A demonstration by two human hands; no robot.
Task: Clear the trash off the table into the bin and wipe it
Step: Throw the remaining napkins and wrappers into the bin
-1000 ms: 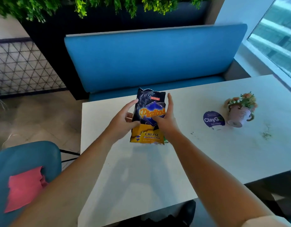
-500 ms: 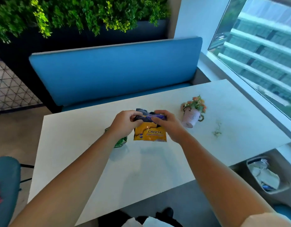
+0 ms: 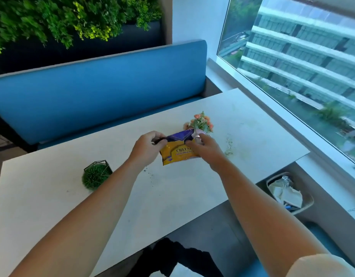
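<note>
The left hand (image 3: 146, 148) and right hand (image 3: 206, 150) each pinch a top corner of the chip bag (image 3: 178, 154), whose top edge runs 9 to 3 o'clock over the middle of the tabletop (image 3: 152, 196). The bin (image 3: 288, 194) sits at 4 o'clock from the bag (down past the tabletop's right end), nearer the right hand.

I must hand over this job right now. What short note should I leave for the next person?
Hands: left hand and right hand both grip the folded chip bag over the table.
The bin stands on the floor by the table's right end, some trash inside.
Done: bag in hand.
Left: drop it in the bin, then wipe off the crumbs; no cloth in view.
</note>
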